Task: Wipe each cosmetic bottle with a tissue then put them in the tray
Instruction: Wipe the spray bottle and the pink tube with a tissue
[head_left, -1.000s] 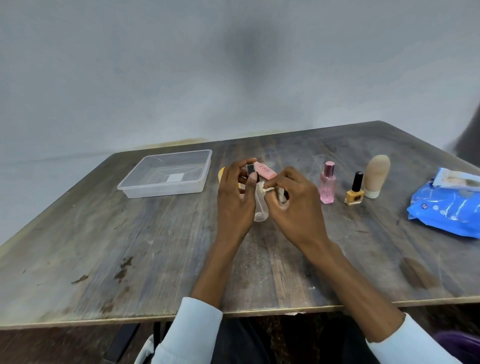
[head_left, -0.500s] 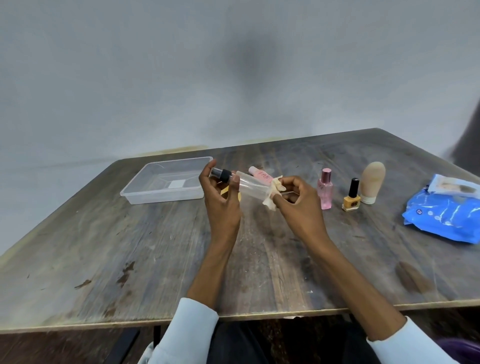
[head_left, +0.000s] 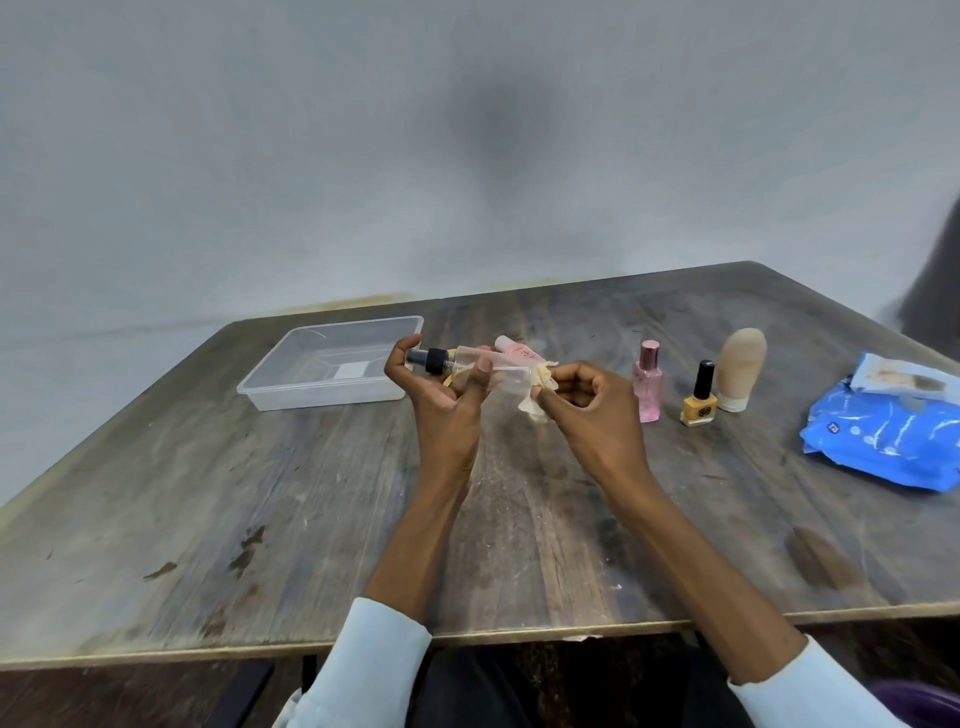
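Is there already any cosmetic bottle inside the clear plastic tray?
No, the tray holds no bottle; the clear bottle is in the left hand.

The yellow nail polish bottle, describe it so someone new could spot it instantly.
On the wooden table, look right of the hands at the upright row of three cosmetics. The nail polish stands in the middle: small, square, mustard yellow, with a tall black cap.

My table (head_left: 218, 499): worn grey wood, dark stains near my edge | landmark: clear tray (head_left: 291, 384), far left | right of the tray: pink tube (head_left: 519, 352), lying flat | further right: pink bottle (head_left: 648, 387), yellow nail polish (head_left: 699, 397), beige bottle (head_left: 740, 369), all upright | far right of the tray: blue wipes pack (head_left: 883, 441)
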